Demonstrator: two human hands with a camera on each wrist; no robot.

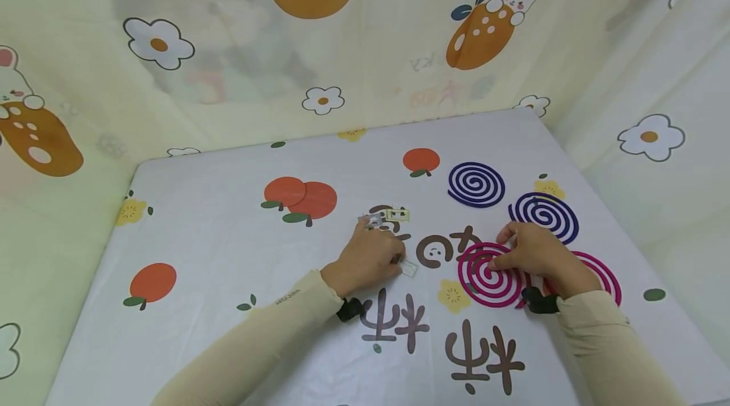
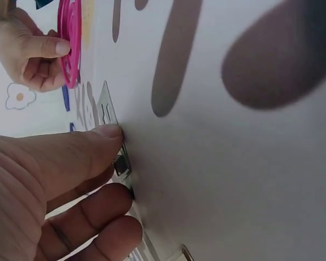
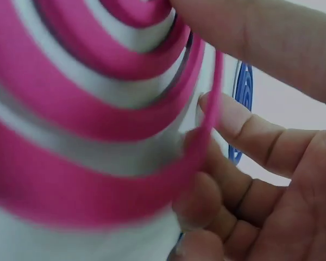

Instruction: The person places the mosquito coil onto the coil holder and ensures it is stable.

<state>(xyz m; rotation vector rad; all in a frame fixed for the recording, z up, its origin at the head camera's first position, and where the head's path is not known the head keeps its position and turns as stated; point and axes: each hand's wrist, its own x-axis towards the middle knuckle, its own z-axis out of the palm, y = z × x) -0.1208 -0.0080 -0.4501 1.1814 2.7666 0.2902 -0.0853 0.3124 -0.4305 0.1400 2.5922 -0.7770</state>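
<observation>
The left hand (image 1: 367,257) pinches a small metal stand (image 1: 409,267) on the table (image 1: 199,228); two more metal pieces (image 1: 397,215) lie just past it. Over here, the right hand (image 1: 538,255) grips a pink coil (image 1: 492,279), blue coils (image 1: 476,185) beyond it, another pink coil (image 1: 608,274) partly behind its wrist.

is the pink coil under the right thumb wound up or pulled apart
Wound up: the head view shows the pink coil in nested rings, the right hand gripping it.

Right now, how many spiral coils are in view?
4: far blue coil, nearer blue coil just beyond the right grip, pink coil in that grip, another pink coil partly hidden behind it. More could lie underneath.
</observation>
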